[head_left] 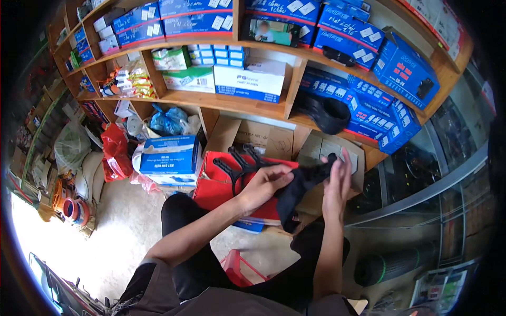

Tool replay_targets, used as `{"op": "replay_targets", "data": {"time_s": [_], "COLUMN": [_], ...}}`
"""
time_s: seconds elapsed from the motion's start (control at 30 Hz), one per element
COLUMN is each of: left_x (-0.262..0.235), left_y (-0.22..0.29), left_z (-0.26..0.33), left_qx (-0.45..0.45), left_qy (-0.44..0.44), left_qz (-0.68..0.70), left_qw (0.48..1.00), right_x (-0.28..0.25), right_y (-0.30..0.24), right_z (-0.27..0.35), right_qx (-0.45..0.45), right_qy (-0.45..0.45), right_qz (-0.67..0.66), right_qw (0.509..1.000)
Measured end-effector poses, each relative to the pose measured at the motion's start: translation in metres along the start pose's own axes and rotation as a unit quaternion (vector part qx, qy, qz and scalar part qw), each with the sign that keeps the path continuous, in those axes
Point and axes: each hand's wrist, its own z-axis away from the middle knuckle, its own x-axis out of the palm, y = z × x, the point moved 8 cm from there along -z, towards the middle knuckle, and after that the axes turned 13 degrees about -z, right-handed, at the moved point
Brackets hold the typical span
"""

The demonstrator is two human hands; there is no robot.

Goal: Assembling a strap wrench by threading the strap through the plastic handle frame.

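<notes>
While the left hand (265, 187) pinches a black cloth-like item (292, 196) over a red box (215, 194), the right hand (335, 184), fingers mostly straight, meets the item's upper end; whether it grips is unclear. Black plastic pieces (236, 172) lie on the box, a blue carton (169, 154) to their left.

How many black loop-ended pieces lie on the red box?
3 visible: left black piece, middle piece, right piece, atop the red rectangular box; the left hand may hide more.
</notes>
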Motion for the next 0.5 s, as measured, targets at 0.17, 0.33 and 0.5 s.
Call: {"op": "replay_targets", "data": {"time_s": [0.17, 0.33, 0.5], "left_x": [-0.005, -0.074, -0.175], "left_y": [0.017, -0.007, -0.023], "left_z": [0.021, 0.009, 0.044], "left_qx": [-0.022, -0.053, -0.082], "left_qy": [-0.063, 0.056, 0.271], "left_qz": [-0.061, 0.124, -0.215], "left_qw": [0.996, 0.989, 0.935], "right_x": [0.068, 0.045, -0.02], "right_y": [0.002, -0.002, -0.015], "right_z": [0.028, 0.012, -0.003], "right_qx": [0.047, -0.055, -0.047], "right_qy": [-0.282, -0.174, 0.062], "right_qz": [0.139, 0.258, 0.08], "right_qw": [0.948, 0.949, 0.994]}}
